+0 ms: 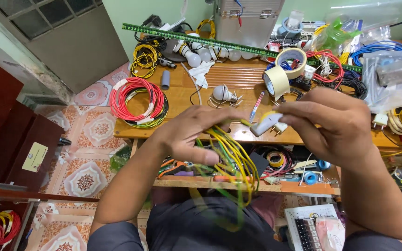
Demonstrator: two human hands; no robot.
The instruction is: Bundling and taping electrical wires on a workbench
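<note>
My left hand (pixel 196 135) grips a bundle of yellow and green wires (pixel 236 160) that loops down toward my lap. My right hand (pixel 336 123) holds a white plug-like fitting (pixel 265 123) with a yellow piece at its top, where the wires end. Both hands are raised close together above the front edge of a wooden workbench (pixel 238 76).
On the bench lie a red and green wire coil (pixel 138 101), a yellow and black coil (pixel 144 58), light bulbs (pixel 222 93), masking tape rolls (pixel 282 69), a long green ruler (pixel 201 39), a metal case (pixel 247 18) and bagged parts at right. A lower shelf (pixel 257 186) holds tape and tools.
</note>
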